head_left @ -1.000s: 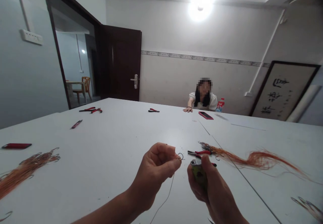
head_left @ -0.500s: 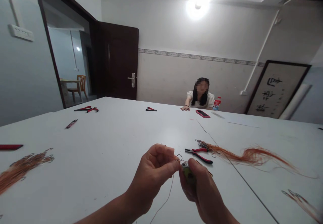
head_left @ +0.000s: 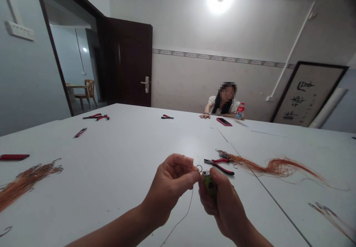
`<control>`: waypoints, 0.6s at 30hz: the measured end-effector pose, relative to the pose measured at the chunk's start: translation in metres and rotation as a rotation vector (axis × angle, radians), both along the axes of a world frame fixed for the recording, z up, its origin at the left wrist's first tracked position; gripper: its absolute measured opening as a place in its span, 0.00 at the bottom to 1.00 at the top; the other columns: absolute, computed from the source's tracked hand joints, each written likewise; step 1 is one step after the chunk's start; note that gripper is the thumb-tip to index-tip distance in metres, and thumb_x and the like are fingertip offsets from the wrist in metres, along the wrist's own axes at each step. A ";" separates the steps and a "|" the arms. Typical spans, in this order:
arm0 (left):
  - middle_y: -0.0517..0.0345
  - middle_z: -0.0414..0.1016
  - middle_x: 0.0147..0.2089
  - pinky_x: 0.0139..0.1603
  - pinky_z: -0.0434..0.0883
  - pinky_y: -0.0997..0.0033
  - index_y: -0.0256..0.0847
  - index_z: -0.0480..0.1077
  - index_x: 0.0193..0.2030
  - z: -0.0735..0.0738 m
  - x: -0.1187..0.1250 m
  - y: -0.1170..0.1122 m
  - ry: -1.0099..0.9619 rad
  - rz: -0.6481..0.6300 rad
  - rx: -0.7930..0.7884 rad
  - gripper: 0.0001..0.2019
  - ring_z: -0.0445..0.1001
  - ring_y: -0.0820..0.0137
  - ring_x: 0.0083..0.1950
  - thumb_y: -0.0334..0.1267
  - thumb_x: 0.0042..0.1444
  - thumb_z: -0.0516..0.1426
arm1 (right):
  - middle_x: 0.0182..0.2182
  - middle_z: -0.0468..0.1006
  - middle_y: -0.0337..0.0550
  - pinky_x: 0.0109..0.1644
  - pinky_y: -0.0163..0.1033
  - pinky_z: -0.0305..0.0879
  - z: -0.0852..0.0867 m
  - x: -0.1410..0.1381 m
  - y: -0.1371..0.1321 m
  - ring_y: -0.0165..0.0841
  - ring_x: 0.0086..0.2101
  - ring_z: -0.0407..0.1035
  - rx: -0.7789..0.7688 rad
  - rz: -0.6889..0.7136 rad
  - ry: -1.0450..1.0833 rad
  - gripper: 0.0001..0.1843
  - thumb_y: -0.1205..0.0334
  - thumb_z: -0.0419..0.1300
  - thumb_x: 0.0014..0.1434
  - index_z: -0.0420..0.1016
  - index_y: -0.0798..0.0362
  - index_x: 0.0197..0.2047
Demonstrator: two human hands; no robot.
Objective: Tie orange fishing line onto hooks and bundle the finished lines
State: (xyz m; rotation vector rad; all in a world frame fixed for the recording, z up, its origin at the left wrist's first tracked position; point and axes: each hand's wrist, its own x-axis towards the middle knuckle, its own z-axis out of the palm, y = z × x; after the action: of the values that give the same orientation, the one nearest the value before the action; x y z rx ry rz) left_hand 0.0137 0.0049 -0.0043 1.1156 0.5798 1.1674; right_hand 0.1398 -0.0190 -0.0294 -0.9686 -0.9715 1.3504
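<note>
My left hand (head_left: 169,185) pinches a fishing hook (head_left: 199,168), whose dark curved bend sticks out past the fingertips. A thin pale line (head_left: 183,217) hangs from that pinch down to the table. Wrapped in my right hand (head_left: 222,198) is a green lighter (head_left: 210,184) with a metal top, held close against the hook and my left fingertips. No flame shows. Just beyond my right hand lie red-and-black pliers (head_left: 222,165), and beside them is a bundle of hooks with orange line (head_left: 258,167).
Another bundle of hooks (head_left: 30,180) lies at the left, with more hooks (head_left: 324,211) at the lower right. Pliers (head_left: 96,117), small cutters (head_left: 80,132) and a phone (head_left: 224,122) are farther back. Across the table (head_left: 133,143) sits a person (head_left: 222,104) beside a bottle (head_left: 240,111).
The view has shifted slightly. My right thumb has moved up to the lighter's metal top. The person across has turned their head. The hook and line stay in my left hand.
</note>
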 end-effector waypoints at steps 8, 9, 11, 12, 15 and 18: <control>0.64 0.72 0.27 0.28 0.65 0.80 0.40 0.69 0.30 0.001 -0.001 0.000 0.006 0.006 -0.002 0.08 0.66 0.79 0.27 0.25 0.46 0.62 | 0.11 0.52 0.29 0.18 0.31 0.36 -0.002 0.001 -0.001 0.22 0.15 0.41 0.004 0.000 -0.002 0.26 0.42 0.48 0.55 0.62 0.54 0.17; 0.64 0.72 0.27 0.29 0.65 0.80 0.40 0.69 0.30 0.001 -0.001 0.000 0.007 0.003 -0.002 0.08 0.65 0.79 0.27 0.25 0.46 0.62 | 0.11 0.52 0.29 0.18 0.31 0.36 -0.001 0.001 -0.001 0.22 0.15 0.41 0.001 0.000 0.000 0.26 0.42 0.48 0.54 0.62 0.54 0.17; 0.64 0.71 0.27 0.29 0.66 0.80 0.41 0.69 0.30 0.001 -0.001 0.000 0.004 -0.002 -0.004 0.08 0.65 0.79 0.27 0.25 0.46 0.62 | 0.11 0.52 0.29 0.18 0.31 0.36 -0.001 0.000 -0.001 0.22 0.15 0.41 -0.012 -0.001 0.007 0.26 0.43 0.48 0.54 0.61 0.54 0.17; 0.64 0.71 0.27 0.29 0.66 0.80 0.41 0.69 0.30 0.001 -0.001 0.000 0.003 -0.004 -0.004 0.08 0.66 0.79 0.27 0.25 0.46 0.62 | 0.11 0.52 0.29 0.18 0.31 0.36 0.000 0.000 -0.001 0.22 0.15 0.41 -0.018 -0.003 0.007 0.26 0.43 0.48 0.54 0.61 0.54 0.17; 0.64 0.71 0.27 0.29 0.66 0.80 0.41 0.69 0.30 0.001 0.000 0.001 0.002 -0.002 -0.002 0.08 0.66 0.78 0.28 0.26 0.46 0.63 | 0.11 0.52 0.29 0.18 0.30 0.36 0.002 -0.002 -0.001 0.22 0.15 0.41 -0.012 -0.011 -0.005 0.26 0.42 0.48 0.54 0.61 0.54 0.16; 0.65 0.71 0.27 0.28 0.65 0.81 0.40 0.69 0.30 0.001 0.000 0.002 0.004 0.011 0.002 0.08 0.67 0.79 0.28 0.26 0.46 0.63 | 0.10 0.53 0.30 0.18 0.30 0.37 0.002 -0.003 -0.001 0.22 0.14 0.43 -0.031 -0.023 0.001 0.28 0.41 0.50 0.54 0.62 0.55 0.16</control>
State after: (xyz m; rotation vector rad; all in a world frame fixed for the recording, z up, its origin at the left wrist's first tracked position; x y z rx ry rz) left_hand 0.0137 0.0067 -0.0036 1.1181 0.5882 1.1758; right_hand 0.1370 -0.0198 -0.0272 -0.9996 -0.9386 1.3498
